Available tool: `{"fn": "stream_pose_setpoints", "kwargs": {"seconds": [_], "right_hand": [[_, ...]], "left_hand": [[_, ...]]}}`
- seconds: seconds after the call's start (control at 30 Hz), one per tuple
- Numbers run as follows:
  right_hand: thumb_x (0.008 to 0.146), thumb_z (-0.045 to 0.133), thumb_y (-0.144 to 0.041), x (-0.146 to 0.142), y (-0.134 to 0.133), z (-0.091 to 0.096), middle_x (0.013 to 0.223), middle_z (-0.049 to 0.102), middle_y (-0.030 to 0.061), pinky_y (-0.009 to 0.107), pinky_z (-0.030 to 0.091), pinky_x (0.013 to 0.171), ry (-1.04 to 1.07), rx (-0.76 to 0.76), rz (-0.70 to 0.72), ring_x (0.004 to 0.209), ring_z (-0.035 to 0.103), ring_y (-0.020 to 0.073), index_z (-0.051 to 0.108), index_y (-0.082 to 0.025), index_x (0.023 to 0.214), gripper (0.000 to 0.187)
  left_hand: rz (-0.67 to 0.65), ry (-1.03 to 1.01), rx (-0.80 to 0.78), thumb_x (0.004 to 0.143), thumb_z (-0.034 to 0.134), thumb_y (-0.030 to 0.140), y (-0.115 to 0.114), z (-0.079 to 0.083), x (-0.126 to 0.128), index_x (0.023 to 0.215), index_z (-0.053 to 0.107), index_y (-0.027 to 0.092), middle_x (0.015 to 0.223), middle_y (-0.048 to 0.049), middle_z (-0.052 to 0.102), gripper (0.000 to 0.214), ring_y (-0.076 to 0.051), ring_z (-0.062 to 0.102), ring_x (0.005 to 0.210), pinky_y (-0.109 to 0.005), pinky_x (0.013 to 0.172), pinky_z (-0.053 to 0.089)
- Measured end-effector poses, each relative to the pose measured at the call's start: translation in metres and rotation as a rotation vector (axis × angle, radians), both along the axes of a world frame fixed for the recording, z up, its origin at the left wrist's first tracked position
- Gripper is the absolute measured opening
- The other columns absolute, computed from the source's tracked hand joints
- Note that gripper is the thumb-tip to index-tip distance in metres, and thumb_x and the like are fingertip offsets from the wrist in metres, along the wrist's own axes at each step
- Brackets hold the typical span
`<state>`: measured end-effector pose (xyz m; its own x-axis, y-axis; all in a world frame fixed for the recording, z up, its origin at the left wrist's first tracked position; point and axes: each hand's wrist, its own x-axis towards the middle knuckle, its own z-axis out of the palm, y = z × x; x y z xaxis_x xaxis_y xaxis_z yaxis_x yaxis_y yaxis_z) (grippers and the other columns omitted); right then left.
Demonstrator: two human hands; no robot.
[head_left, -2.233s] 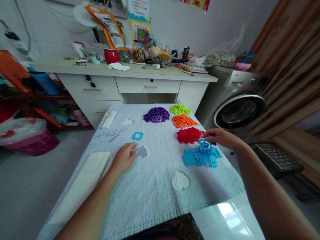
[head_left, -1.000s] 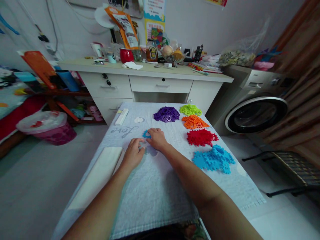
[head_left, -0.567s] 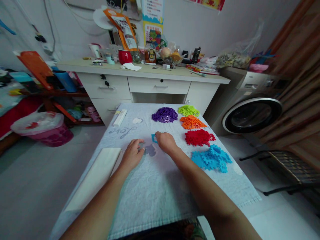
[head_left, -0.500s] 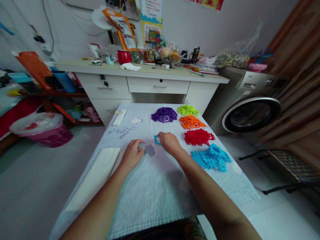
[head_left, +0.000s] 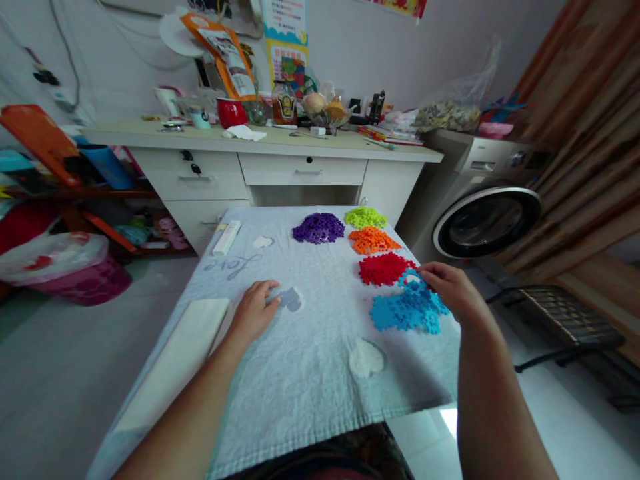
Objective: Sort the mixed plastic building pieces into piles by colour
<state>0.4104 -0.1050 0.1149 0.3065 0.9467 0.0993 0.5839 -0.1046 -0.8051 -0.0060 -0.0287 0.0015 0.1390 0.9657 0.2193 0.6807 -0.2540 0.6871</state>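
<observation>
A pale blue cloth point(head_left: 300, 373) covers the table in front of me. On its right side lie piles of small plastic pieces: purple point(head_left: 319, 228), green point(head_left: 365, 217), orange point(head_left: 373, 240), red point(head_left: 383, 268) and blue point(head_left: 403, 312). My right hand point(head_left: 453, 292) hovers at the far edge of the blue pile, with a small blue ring-shaped piece point(head_left: 410, 277) pinched in its fingertips. Resting flat on the cloth is my left hand point(head_left: 253, 310), fingers loosely stretched beside a grey heart patch point(head_left: 291, 299) and holding nothing.
A white tube box point(head_left: 226, 238) and a folded white sheet point(head_left: 175, 360) lie on the cloth's left side. Behind stands a cluttered desk point(head_left: 300, 170). To the right are a washing machine point(head_left: 483, 220) and a chair point(head_left: 565, 320); a pink bin point(head_left: 65, 273) sits on the floor at left.
My right hand has carried the small blue piece from the middle of the cloth across to the blue pile on the right. My left hand has stayed by the grey heart.
</observation>
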Motion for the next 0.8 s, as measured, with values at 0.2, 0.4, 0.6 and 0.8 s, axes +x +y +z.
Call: {"fn": "stream_pose_setpoints", "kwargs": {"seconds": [0.2,0.4,0.6,0.8], "right_hand": [[0.072,0.058,-0.047,0.013,-0.007,-0.016,0.062,0.06,0.0012,0.026,0.038,0.052,-0.045,-0.03,-0.104,0.055,0.051,0.015,0.069,-0.018,0.079,0.032],[0.076,0.052,-0.035,0.007,-0.009,-0.014,0.064,0.065,0.0039,0.027,0.037,0.056,-0.375,-0.083,-0.172,0.059,0.056,0.0173,0.071,-0.019,0.076,0.025],[0.077,0.05,-0.027,0.0,-0.012,-0.007,0.065,0.065,0.0046,0.027,0.035,0.059,-0.513,-0.145,-0.183,0.062,0.057,0.0168,0.07,-0.018,0.073,0.022],[0.077,0.052,-0.027,-0.002,-0.016,0.002,0.073,0.066,0.0065,0.028,0.036,0.061,-0.593,-0.108,-0.203,0.066,0.056,0.0178,0.07,-0.017,0.078,0.021]], "left_hand": [[0.002,0.025,-0.002,0.078,0.053,0.034,0.0,0.002,0.001,0.107,0.061,0.02,0.108,-0.0074,0.064,0.033,-0.022,0.065,0.092,-0.037,0.088,0.052],[-0.006,0.039,-0.016,0.078,0.053,0.034,-0.001,0.002,0.001,0.108,0.061,0.019,0.109,-0.0077,0.063,0.034,-0.022,0.065,0.092,-0.037,0.089,0.052],[-0.009,0.039,-0.008,0.079,0.052,0.034,0.0,0.0,0.001,0.11,0.061,0.019,0.11,-0.0076,0.063,0.035,-0.022,0.064,0.094,-0.038,0.089,0.052],[-0.016,0.041,-0.021,0.079,0.052,0.035,-0.001,0.003,0.002,0.109,0.06,0.019,0.11,-0.008,0.063,0.036,-0.022,0.063,0.095,-0.039,0.09,0.051]]}}
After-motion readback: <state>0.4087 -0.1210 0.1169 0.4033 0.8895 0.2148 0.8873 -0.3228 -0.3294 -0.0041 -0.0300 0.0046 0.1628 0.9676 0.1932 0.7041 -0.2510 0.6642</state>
